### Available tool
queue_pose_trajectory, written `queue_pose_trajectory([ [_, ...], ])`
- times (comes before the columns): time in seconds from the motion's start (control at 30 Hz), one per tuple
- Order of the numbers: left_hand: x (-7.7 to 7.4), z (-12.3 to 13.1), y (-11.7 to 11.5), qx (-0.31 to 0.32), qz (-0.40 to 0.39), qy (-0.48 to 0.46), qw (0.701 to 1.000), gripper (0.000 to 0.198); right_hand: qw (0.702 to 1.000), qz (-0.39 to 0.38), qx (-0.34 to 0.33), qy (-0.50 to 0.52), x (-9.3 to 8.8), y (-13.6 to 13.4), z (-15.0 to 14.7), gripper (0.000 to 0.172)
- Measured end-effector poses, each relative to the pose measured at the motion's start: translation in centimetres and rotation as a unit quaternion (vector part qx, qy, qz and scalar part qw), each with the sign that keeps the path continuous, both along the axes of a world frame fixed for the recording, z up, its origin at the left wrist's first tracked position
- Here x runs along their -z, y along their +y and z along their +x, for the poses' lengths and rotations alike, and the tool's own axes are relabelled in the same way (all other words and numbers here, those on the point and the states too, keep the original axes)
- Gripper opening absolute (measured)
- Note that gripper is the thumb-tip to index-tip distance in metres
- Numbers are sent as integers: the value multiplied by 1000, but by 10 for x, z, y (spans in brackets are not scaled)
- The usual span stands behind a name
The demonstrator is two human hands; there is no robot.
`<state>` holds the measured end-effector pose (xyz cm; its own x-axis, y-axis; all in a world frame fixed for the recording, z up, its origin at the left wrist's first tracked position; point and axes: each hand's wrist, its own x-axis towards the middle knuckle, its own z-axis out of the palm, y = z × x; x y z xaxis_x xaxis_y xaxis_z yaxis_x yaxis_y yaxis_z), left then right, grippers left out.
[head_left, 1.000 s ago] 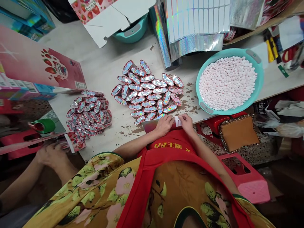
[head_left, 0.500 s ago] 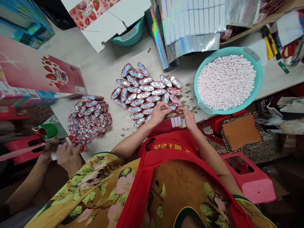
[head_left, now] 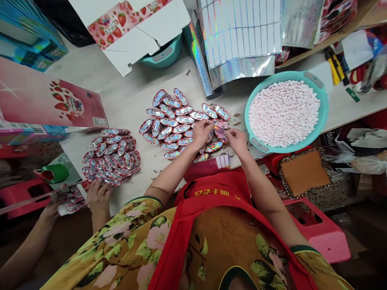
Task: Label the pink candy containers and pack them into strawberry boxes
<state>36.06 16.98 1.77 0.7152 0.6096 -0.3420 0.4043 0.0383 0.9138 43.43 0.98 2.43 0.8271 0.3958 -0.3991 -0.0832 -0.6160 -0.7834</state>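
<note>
My left hand point(head_left: 202, 133) pinches one end of a small shiny strip point(head_left: 219, 129), possibly a sticker. The strip's other end is in the closed fingers of my right hand point(head_left: 236, 141). Both hands are over the near right part of a cluster of foil pouches point(head_left: 182, 128), which stand with their silvery oval ends up. One pouch point(head_left: 214, 146) leans just below the strip. In front of my red apron, at the table edge, lies a dark red sheet point(head_left: 202, 168) with white labels point(head_left: 223, 162) on its right end.
Right of the pouches stands a turquoise bowl point(head_left: 247, 121) of pale pink candies point(head_left: 284, 113). Label sheets point(head_left: 240, 34) lie at the back. On the left are a pink strawberry box point(head_left: 39, 98), a second pouch pile point(head_left: 111, 155) and a co-worker's hand point(head_left: 98, 197).
Both my hands have moved slightly up over the pouches, and the strip between them now shows a shiny face. The co-worker's hand has reached up to the left pile.
</note>
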Motion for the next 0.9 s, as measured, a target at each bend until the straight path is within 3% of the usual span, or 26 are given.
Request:
queue_pose_trajectory([
  [0.13,7,20,5,20,235,74,969,7,980,-157,-37,-117,-8,18,17,24],
  [0.23,11,28,1,34,293,128,947,9,958,-237,-66,-148,-11,28,24,24],
  [0.37,15,28,-3,61,321,160,931,9,946,-280,-78,-142,-6,35,28,25],
  [0.5,17,27,5,54,318,172,931,12,948,-282,-54,-138,3,37,33,24],
  [0.6,18,32,14,74,303,184,932,19,953,-257,-12,-157,10,37,35,33],
  [0.7,15,32,19,80,307,182,931,21,957,-227,-14,-178,14,33,28,37],
  [0.8,8,5,14,101,329,107,933,22,956,-180,-32,-230,9,16,5,38],
  [0.9,1,-51,-6,227,334,25,914,28,949,-122,-123,-262,-2,-16,-32,37],
])
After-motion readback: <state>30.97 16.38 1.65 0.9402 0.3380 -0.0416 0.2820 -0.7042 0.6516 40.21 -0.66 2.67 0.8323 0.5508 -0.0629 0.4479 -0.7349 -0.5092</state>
